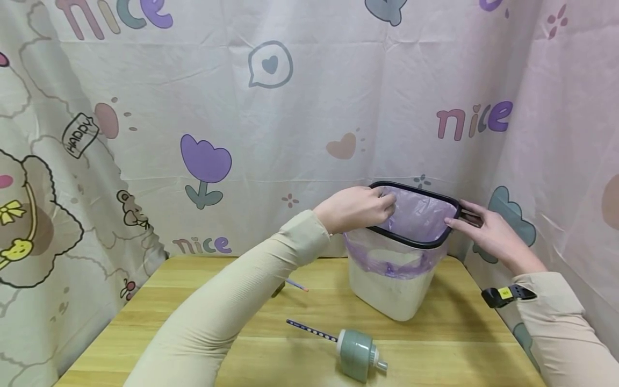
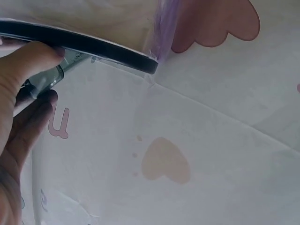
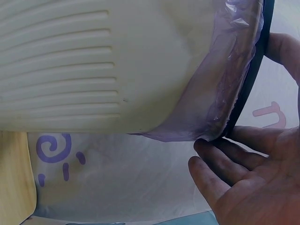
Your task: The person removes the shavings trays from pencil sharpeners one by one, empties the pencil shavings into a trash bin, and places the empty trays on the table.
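A cream waste bin (image 1: 387, 298) stands at the table's back right, lined with a thin purple bag (image 1: 418, 215). The bag's edge is folded over the outside, under a black rim ring (image 1: 411, 236). My left hand (image 1: 355, 207) is over the rim's left side, fingers curled. In the left wrist view its thumb and fingers pinch a small translucent grey-green item (image 2: 50, 78) close beside the rim; its kind cannot be told. My right hand (image 1: 498, 239) grips the rim's right corner, thumb on top; in the right wrist view fingertips (image 3: 201, 145) meet the bag's fold below.
On the wooden table (image 1: 271, 360), in front of the bin, lies a sage-green rounded device (image 1: 355, 352) with a dark blue dotted pencil (image 1: 309, 329) at its end. Another pencil (image 1: 297, 285) and a dark object (image 1: 278, 290) lie beside my left forearm. Printed curtains (image 1: 290, 134) surround the table.
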A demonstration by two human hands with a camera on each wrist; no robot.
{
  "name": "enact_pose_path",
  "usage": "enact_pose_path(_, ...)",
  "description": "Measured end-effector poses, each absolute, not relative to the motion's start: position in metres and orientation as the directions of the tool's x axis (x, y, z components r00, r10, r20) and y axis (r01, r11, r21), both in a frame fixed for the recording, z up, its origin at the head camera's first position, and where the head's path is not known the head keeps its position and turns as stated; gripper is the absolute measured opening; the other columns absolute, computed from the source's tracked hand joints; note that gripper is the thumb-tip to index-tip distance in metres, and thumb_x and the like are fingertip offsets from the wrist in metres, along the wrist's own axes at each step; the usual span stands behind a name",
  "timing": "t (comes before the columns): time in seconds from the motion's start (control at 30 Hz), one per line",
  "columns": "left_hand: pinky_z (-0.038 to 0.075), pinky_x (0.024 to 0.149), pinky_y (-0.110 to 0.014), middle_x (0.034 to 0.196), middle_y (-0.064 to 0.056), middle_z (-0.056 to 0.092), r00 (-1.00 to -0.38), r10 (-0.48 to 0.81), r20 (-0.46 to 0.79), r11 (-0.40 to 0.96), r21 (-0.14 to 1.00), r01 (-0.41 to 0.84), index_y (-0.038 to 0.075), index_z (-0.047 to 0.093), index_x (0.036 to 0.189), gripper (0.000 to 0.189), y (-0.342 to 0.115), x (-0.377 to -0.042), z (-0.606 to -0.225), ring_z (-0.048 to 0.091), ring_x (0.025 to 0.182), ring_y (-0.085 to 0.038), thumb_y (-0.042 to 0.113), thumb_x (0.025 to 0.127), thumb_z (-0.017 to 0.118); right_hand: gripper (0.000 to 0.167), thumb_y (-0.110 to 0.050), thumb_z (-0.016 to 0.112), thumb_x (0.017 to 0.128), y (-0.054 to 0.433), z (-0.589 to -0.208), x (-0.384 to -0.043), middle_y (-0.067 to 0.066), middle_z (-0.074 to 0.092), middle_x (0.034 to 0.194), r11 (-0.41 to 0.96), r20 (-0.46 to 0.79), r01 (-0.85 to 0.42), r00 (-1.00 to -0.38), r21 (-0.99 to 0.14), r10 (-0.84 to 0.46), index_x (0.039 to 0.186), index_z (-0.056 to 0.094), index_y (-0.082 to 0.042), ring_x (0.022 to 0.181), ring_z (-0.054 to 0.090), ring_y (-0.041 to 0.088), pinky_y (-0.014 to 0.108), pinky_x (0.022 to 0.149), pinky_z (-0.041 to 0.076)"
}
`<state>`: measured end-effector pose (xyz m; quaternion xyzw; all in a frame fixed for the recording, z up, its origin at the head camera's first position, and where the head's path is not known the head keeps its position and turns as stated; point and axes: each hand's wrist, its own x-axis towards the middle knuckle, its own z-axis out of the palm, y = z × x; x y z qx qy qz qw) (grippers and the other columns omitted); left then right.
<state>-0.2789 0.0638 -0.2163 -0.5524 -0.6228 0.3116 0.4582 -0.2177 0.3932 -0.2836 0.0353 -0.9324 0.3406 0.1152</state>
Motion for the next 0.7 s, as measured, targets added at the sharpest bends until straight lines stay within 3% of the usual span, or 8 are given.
enact_pose_path(0.43,0.06,0.076,-0.026,0.105,0.002,0.067,0.051,0.985,0.165,0.133,-0.912,0.387,0.017,0.077,0.119,0.049,0.0636,-0.2793,-0.2113,0.068,0.087,-0.019,-0.01,0.106,0.037,0.09,-0.049,0.061,0.107,0.3924,-0.2844,-0.2178,0.037,0.045,0.157,0.76,0.247,-0.148,-0.969,-0.632,0.017,0.167,0.022,0.006,0.147,0.044,0.058,0.071,0.117,0.04)
enact_pose_path(0.7,0.061,0.083,-0.031,0.112,-0.001,0.065,0.02,0.996,0.084,0.068,-0.91,0.409,0.013,0.072,0.126,0.05,0.0619,-0.2825,-0.2082,0.067,0.094,-0.022,-0.011,0.1,0.037,0.089,-0.049,0.06,0.107,0.3929,-0.2853,-0.218,0.037,0.046,0.157,0.763,0.252,-0.15,-0.968,-0.629,0.017,0.167,0.023,0.006,0.146,0.046,0.057,0.07,0.116,0.04)
